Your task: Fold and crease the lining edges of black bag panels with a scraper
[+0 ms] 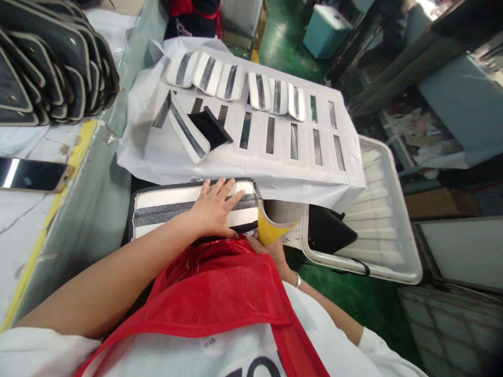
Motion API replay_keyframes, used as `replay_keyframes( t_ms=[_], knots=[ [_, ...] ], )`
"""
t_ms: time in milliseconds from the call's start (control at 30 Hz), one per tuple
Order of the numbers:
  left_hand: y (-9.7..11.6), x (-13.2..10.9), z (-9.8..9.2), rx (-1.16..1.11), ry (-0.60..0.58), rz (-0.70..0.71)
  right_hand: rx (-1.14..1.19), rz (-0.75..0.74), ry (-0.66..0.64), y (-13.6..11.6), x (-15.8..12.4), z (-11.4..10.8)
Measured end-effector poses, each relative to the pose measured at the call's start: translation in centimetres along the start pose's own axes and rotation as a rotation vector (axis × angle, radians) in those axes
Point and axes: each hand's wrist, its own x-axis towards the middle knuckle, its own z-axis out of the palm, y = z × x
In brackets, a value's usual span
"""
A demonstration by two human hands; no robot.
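Note:
My left hand lies flat with its fingers spread on a white padded piece that has a grey stripe and a black edge. At the right end of that piece, my right hand has its fingers closed on a yellow sheet with a curved edge. Part of the right hand is hidden behind the sheet and the red apron. Beyond the hands, a white-covered table bears several small white striped pieces, a longer striped piece and a black piece.
Stacked dark panels and a phone are on the left table. On the right, a white tub holds a black piece. A blue-green box stands on the green floor at the back.

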Motion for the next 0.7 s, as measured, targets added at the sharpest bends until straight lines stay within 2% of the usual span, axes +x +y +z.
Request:
replay_keyframes(
  t_ms=[267, 500, 700],
  knots=[
    [-0.7, 0.9, -0.4, -0.008, -0.006, 0.100, -0.024, 0.058, 0.214, -0.1, 1.0, 1.2],
    [-1.5, 2.1, -1.0, -0.031, -0.059, 0.048, -0.112, 0.136, 0.300, -0.3, 1.0, 1.8],
    [-1.4, 1.6, -0.4, -0.015, -0.011, 0.076, -0.096, 0.127, 0.426, -0.5, 2.0, 2.1]
  ],
)
